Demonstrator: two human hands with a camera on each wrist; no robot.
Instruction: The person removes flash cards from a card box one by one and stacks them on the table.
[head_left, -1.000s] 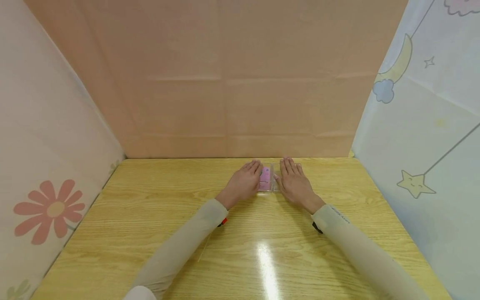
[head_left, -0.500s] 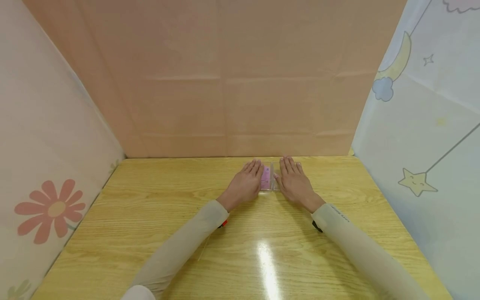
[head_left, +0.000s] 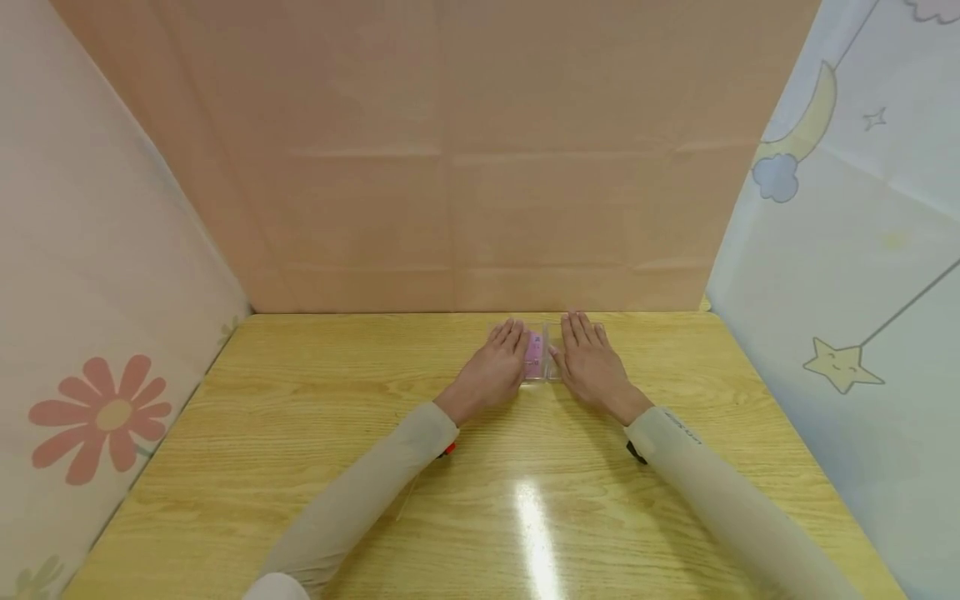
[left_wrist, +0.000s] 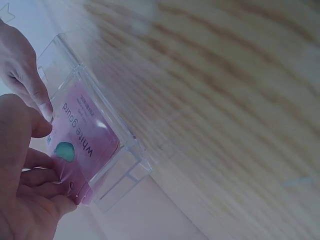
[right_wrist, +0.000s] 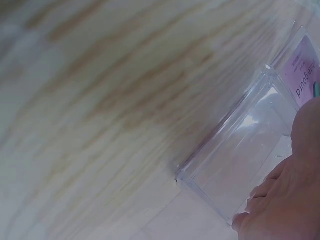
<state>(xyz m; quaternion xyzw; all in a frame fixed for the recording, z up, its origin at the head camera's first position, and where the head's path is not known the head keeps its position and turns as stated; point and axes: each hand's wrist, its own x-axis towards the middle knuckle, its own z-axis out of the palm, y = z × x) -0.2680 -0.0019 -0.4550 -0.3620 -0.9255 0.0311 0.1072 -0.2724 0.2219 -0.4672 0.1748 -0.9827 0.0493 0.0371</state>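
Observation:
A hinged clear plastic case (head_left: pixel 547 375) lies unfolded near the far edge of the wooden table. In its left half are pink cards (left_wrist: pixel 90 130), the top one printed "white gourd" with a green gourd picture. My left hand (head_left: pixel 491 367) covers the cards' left part; in the left wrist view its bent fingers and thumb hold them at that side. My right hand (head_left: pixel 596 367) rests with straight fingers on the case's right half, thumb by the middle seam. Through the right half's transparent wall (right_wrist: pixel 240 150), the right wrist view shows no card.
The table (head_left: pixel 300 400) stretches towards me and to both sides. A tan backdrop (head_left: pixel 450 208) rises right behind the case. Patterned cloth walls (head_left: pixel 840 275) stand at left and right.
My left hand has shifted slightly to the right and covers more of the pink cards. The right hand keeps its place on the case.

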